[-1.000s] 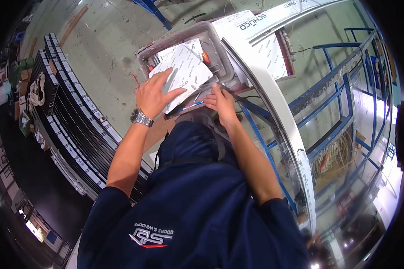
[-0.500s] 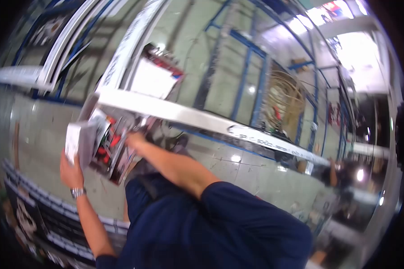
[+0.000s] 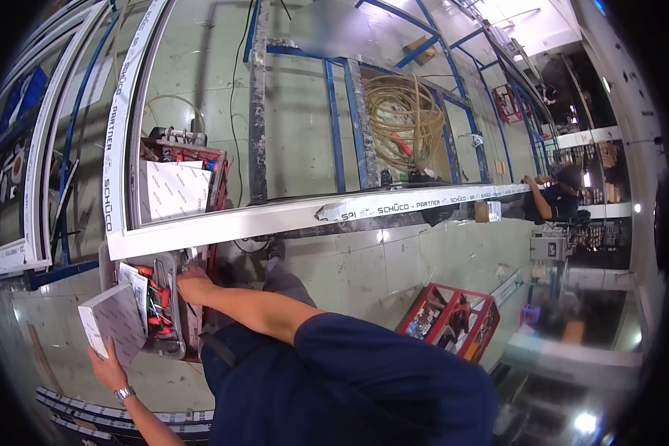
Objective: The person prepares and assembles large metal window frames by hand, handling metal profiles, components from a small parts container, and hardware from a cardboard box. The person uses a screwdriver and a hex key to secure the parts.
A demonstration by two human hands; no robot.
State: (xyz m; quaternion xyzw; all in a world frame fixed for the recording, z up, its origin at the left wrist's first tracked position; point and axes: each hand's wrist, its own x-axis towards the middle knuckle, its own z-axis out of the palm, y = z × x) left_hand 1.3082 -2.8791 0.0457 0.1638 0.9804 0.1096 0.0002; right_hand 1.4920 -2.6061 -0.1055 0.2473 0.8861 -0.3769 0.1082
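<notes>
A white cardboard box (image 3: 119, 320) with small printed marks rests in my left hand (image 3: 108, 366), whose fingers and thumb grip its lower edge. Beside the box stands a grey tool tray (image 3: 172, 323) with red-handled tools (image 3: 156, 297) and a printed paper in it. My right hand (image 3: 193, 285) reaches down at the tray's right side, close below the white window frame (image 3: 260, 221). Its fingers point into the toolbox and are hidden, so what they touch does not show.
The long frame with printed tape lies across blue metal stands (image 3: 334, 126). Under it are a red toolbox (image 3: 219, 167) with white sheets and a coiled hose (image 3: 401, 111). Another red toolbox (image 3: 453, 320) stands on the floor at right. A co-worker (image 3: 561, 195) touches the frame's far end.
My view has turned, so the frame and co-worker now show more clearly. The white box has tilted and sits lower left in view. My right hand is still at the tool tray.
</notes>
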